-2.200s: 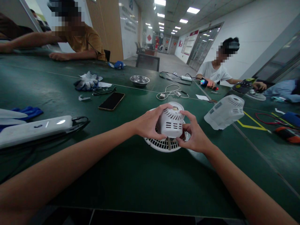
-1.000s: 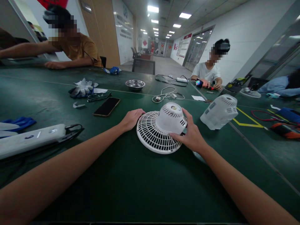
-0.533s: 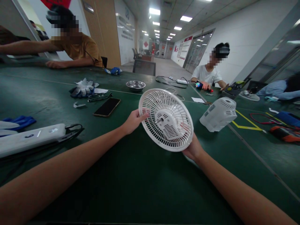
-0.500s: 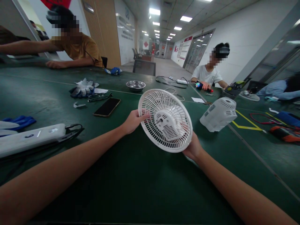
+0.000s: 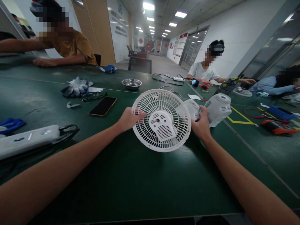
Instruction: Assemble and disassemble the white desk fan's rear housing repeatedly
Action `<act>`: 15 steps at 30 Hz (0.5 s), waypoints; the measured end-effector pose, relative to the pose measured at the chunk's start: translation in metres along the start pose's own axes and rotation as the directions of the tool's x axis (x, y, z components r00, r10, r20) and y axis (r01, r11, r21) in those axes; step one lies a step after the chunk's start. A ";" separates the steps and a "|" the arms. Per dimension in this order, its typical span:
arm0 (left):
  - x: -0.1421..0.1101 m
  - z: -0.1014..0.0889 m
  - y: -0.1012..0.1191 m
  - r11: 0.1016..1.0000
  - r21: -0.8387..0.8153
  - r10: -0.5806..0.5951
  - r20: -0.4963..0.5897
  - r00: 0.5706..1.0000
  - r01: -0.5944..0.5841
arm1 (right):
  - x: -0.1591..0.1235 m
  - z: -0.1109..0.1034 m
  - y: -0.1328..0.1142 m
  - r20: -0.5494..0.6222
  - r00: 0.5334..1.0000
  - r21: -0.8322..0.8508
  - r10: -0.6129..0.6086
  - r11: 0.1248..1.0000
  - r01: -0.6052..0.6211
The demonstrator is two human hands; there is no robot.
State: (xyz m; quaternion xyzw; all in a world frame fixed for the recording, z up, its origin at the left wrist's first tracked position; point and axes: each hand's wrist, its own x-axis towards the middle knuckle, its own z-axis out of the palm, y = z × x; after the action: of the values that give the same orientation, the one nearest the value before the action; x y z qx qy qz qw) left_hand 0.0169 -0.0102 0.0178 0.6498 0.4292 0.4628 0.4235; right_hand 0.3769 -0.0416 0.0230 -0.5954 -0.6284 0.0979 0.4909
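White plastic grille [image 5: 167,120], tilted, is pinched at its edge by the left hand [image 5: 127,120]; the right hand [image 5: 201,125] grips a cover [image 5: 192,107] just beyond the opposite side. A light, steady hold should keep the grille from flexing.

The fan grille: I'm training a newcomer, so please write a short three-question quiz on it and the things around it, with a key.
1. Which hand holds the grille?
2. True or false: the phone lies on the table.
3. What does the right hand hold? A) a bowl; B) a white slotted cover; C) a glove.

Key: 1. The left hand. 2. True. 3. B.
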 end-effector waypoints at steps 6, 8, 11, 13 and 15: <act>0.007 -0.007 -0.012 0.996 -0.065 -0.072 -0.046 0.996 0.069 | 0.010 -0.018 0.022 -0.019 0.993 -0.409 -0.119 0.907 0.101; 0.008 -0.009 -0.015 0.994 -0.069 -0.085 -0.052 0.995 0.081 | 0.010 -0.015 0.024 0.009 0.996 -0.411 -0.093 0.908 0.088; 0.008 -0.010 -0.015 0.992 -0.075 -0.106 -0.043 0.993 0.103 | 0.012 -0.017 0.019 -0.015 0.990 -0.425 -0.138 0.897 0.118; 0.008 -0.010 -0.015 0.990 -0.079 -0.121 -0.035 0.992 0.117 | 0.014 -0.025 0.013 -0.108 0.966 -0.476 -0.235 0.865 0.157; 0.009 -0.011 -0.017 0.990 -0.075 -0.121 -0.033 0.992 0.118 | 0.017 -0.038 0.009 -0.252 0.908 -0.537 -0.336 0.829 0.158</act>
State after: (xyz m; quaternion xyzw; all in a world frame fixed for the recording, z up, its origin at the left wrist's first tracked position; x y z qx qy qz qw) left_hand 0.0057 0.0044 0.0064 0.5983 0.4581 0.4641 0.4657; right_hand 0.4141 -0.0423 0.0440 -0.6229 -0.6115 -0.2381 0.4260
